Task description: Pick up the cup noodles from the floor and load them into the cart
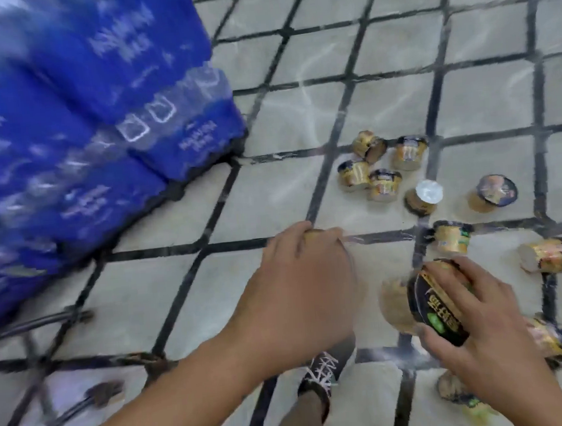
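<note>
Cup noodles (385,184) lie scattered on the tiled floor (271,196), right of the blue water packs (98,126). Right hand (483,324) has its grip clamped on two stacked cups (427,298) — left hand (299,292) is curled round another cup (313,233), mostly hidden.

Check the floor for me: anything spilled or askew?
Yes: cup noodles are scattered over the tiled floor, most tipped on their sides. One cup shows a bare silver top, unlike the printed lids; whether it is damaged I cannot tell.
</note>
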A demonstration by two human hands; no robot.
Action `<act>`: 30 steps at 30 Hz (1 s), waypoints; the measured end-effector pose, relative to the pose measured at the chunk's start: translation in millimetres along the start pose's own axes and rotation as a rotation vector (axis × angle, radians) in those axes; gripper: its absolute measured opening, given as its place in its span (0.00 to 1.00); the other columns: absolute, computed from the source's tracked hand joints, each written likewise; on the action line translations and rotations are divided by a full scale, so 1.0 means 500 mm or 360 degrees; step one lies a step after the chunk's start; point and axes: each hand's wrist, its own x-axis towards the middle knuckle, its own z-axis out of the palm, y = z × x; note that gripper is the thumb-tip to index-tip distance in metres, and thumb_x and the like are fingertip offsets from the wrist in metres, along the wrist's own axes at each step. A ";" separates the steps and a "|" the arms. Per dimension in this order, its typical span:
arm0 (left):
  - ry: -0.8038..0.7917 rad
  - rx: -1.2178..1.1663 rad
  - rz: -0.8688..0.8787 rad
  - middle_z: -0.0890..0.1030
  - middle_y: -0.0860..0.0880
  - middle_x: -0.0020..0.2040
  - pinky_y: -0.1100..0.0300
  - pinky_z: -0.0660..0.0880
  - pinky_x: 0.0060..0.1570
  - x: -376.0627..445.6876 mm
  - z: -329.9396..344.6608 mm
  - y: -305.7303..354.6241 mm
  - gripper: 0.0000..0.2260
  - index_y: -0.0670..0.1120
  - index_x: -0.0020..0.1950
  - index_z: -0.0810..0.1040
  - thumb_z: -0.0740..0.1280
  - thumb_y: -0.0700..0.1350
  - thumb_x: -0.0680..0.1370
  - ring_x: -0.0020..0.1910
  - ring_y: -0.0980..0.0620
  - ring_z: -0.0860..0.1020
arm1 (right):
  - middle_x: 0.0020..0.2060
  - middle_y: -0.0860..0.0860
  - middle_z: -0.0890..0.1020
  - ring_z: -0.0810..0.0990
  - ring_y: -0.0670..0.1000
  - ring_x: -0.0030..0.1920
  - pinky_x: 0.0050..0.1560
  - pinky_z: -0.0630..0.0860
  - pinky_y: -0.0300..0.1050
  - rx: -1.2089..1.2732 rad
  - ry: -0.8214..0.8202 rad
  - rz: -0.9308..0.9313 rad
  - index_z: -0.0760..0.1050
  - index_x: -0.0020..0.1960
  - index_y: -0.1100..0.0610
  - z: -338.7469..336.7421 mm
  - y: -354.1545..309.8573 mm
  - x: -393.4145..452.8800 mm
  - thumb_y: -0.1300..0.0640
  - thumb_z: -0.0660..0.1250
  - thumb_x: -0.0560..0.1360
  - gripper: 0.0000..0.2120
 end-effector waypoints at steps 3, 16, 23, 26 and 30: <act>0.0248 -0.0027 -0.0241 0.49 0.64 0.79 0.52 0.68 0.73 -0.222 -0.210 -0.019 0.40 0.72 0.76 0.55 0.73 0.62 0.70 0.80 0.58 0.54 | 0.76 0.53 0.70 0.72 0.68 0.66 0.68 0.69 0.68 0.0001 -0.0007 -0.0282 0.73 0.76 0.42 -0.067 -0.226 -0.017 0.33 0.68 0.62 0.43; 0.1175 0.0030 -0.0802 0.63 0.65 0.75 0.70 0.69 0.58 -0.956 -0.698 -0.279 0.39 0.72 0.76 0.63 0.74 0.65 0.67 0.71 0.69 0.66 | 0.71 0.60 0.76 0.78 0.69 0.60 0.71 0.66 0.50 0.0247 0.0041 -0.1347 0.78 0.70 0.48 -0.004 -1.107 -0.213 0.31 0.69 0.65 0.37; 0.1166 -0.0012 -0.0935 0.64 0.65 0.71 0.77 0.61 0.62 -1.150 -0.776 -0.578 0.40 0.68 0.77 0.64 0.73 0.66 0.66 0.68 0.69 0.65 | 0.76 0.47 0.69 0.70 0.53 0.71 0.74 0.61 0.37 0.0380 -0.0214 -0.1508 0.72 0.76 0.42 0.198 -1.434 -0.322 0.36 0.72 0.63 0.42; 0.0943 0.0022 -0.0911 0.60 0.61 0.74 0.56 0.70 0.68 -1.155 -0.769 -0.678 0.42 0.66 0.78 0.61 0.68 0.70 0.65 0.73 0.58 0.65 | 0.77 0.47 0.67 0.68 0.54 0.73 0.74 0.58 0.37 0.0266 -0.0203 -0.1525 0.70 0.78 0.42 0.289 -1.532 -0.322 0.35 0.71 0.65 0.42; 0.0519 0.0201 -0.0868 0.64 0.53 0.71 0.44 0.76 0.61 -1.103 -0.760 -0.766 0.41 0.65 0.76 0.58 0.69 0.68 0.66 0.71 0.46 0.67 | 0.77 0.51 0.67 0.67 0.60 0.73 0.74 0.63 0.51 0.0037 -0.0118 -0.1481 0.67 0.79 0.42 0.392 -1.632 -0.268 0.34 0.70 0.66 0.43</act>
